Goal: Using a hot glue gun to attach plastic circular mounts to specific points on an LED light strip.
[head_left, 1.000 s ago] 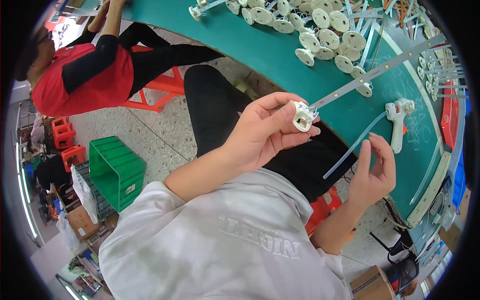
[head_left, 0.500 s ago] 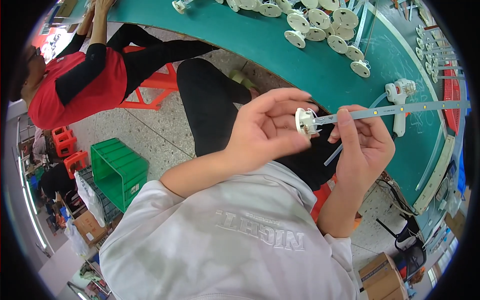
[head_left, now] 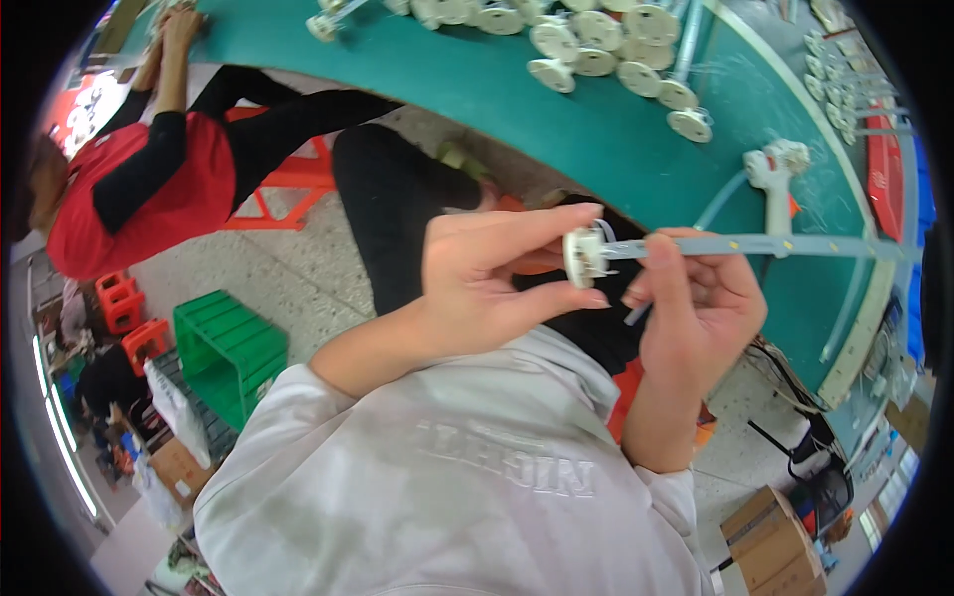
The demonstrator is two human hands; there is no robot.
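My left hand (head_left: 477, 283) holds a round white end cap (head_left: 579, 260) by its rim, thumb on the near edge and forefinger on the far one. Thin wires stick out of the cap on the side toward my right hand. There it meets one end of a narrow LED strip (head_left: 830, 246) with small yellow chips. Closed round that strip close to the cap is my right hand (head_left: 704, 308), its thumb on top. The strip runs out to the right, over a white glue gun (head_left: 773, 189) on the green table (head_left: 636, 164).
Several white caps with strips (head_left: 596, 45) lie piled along the table's far part; more stand at the far right near a red basket (head_left: 882, 169). At left a person in red (head_left: 149, 189) sits by the table. A green crate (head_left: 229, 353) stands on the floor.
My left fingers have straightened from a curl behind the cap to a thumb-and-forefinger grip on its rim. Both hands and the strip appear slightly further left, as the whole view has shifted.
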